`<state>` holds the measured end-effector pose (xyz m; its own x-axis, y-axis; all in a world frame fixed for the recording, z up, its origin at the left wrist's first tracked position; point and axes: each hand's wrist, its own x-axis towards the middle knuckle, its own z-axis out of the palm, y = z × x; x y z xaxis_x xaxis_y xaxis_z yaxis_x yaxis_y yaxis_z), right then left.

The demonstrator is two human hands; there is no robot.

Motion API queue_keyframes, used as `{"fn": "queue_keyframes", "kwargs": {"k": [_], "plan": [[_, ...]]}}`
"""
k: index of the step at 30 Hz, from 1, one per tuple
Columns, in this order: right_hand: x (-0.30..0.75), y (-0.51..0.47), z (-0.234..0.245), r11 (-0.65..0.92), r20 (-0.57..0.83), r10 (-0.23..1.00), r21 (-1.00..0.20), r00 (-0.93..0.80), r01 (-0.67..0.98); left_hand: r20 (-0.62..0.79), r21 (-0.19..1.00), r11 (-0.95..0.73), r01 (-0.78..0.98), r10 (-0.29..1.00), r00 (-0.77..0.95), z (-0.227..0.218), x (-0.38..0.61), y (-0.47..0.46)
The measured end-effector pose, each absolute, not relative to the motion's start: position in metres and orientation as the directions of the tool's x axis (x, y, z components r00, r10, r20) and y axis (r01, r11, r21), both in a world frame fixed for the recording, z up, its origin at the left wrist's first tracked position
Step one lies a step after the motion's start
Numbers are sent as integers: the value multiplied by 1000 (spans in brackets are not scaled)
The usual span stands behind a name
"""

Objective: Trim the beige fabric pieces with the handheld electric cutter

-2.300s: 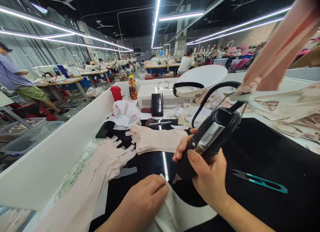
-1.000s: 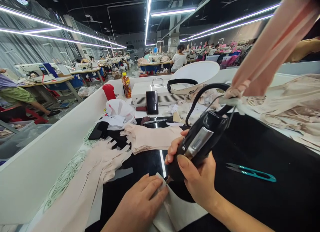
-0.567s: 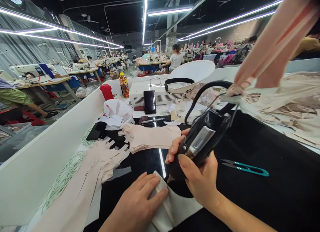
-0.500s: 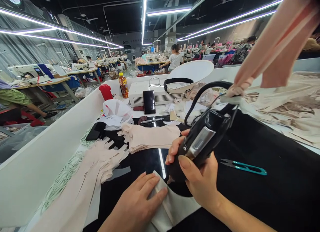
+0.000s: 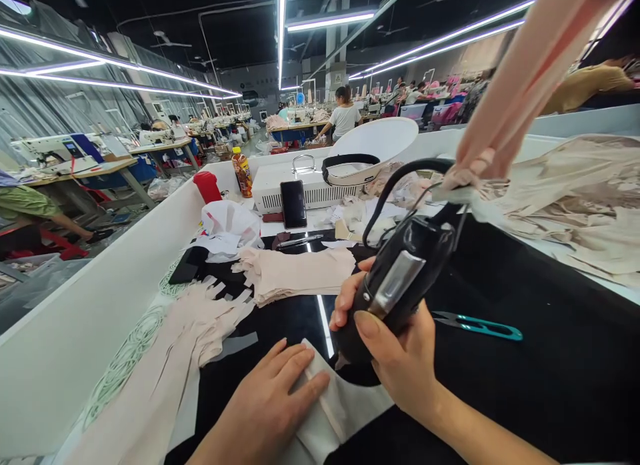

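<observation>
My left hand (image 5: 275,391) lies with fingers stretched out on a pale, folded fabric piece (image 5: 327,408) on the black work surface. To its right, my right hand (image 5: 390,341) is wrapped round a black corded iron-like tool (image 5: 395,278) with a silver plate on its side. The tool tilts down toward the fabric's upper edge; its underside is hidden, so I cannot tell whether it touches. A pink cloth strip (image 5: 520,85) is knotted round its cord. Thread snips (image 5: 483,325) with teal handles lie right of my right hand.
Beyond the hands lies a stack of pale pink fabric pieces (image 5: 300,271). More strips (image 5: 165,358) and green cord (image 5: 125,361) line the left wall. A phone (image 5: 293,204) leans on a white vented box (image 5: 265,188) beside a drink bottle (image 5: 242,171). Fabric (image 5: 585,198) heaps at right.
The view has shifted slightly, so most things sit a little further left. Both hands keep their places on the fabric and the tool. The pink cloth strip hangs at a slightly different slant.
</observation>
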<state>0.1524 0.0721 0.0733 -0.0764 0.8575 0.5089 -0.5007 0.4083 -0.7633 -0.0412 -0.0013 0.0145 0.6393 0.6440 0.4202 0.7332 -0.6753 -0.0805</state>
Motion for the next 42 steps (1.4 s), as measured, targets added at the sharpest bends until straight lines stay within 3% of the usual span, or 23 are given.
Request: {"fn": "queue_keyframes", "kwargs": {"k": [4,9,11,19,35,42], "plan": [[172,70,78,425,504,863,-762,-36,-488,476,-26,-688,725,629,615,26,-32,-3],[195,63,75,431,484,875,-792,-13,-433,494,202,-713,671,666,559,31,-8,-6],[199,60,74,446,494,869,-797,-16,-409,469,243,-705,667,687,555,29,0,-5],[201,51,73,524,568,822,-782,-41,-337,469,63,-708,703,643,606,27,10,-5],[202,49,77,524,556,831,-784,-1,-333,484,-142,-685,715,582,653,17,11,-9],[203,48,75,512,545,838,-784,5,-350,493,-165,-630,758,613,617,4,14,-13]]}}
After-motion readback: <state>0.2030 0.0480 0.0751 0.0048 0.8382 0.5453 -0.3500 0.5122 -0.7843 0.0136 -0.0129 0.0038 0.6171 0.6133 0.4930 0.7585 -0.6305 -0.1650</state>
